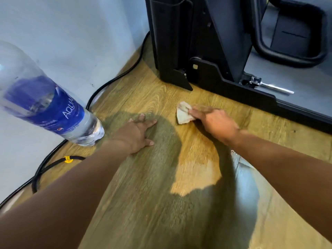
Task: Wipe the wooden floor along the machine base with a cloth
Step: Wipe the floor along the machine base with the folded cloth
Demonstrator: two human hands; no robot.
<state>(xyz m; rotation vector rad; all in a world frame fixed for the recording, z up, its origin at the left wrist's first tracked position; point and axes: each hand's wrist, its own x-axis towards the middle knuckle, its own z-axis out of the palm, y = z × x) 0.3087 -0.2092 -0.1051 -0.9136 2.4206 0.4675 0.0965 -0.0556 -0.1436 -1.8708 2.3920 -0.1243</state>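
A small pale cloth [182,113] lies on the wooden floor [161,177], a short way in front of the black machine base [233,88]. My right hand [213,121] presses flat on the cloth, fingers stretched over its right part. My left hand [138,132] rests palm-down on the bare floor to the left of the cloth, fingers spread, holding nothing. Both forearms reach in from the bottom of the view.
A clear water bottle [45,103] with a blue label stands at the left by the pale wall [80,42]. A black cable [115,79] runs along the wall to the machine. A metal latch [265,85] sits on the machine's grey deck.
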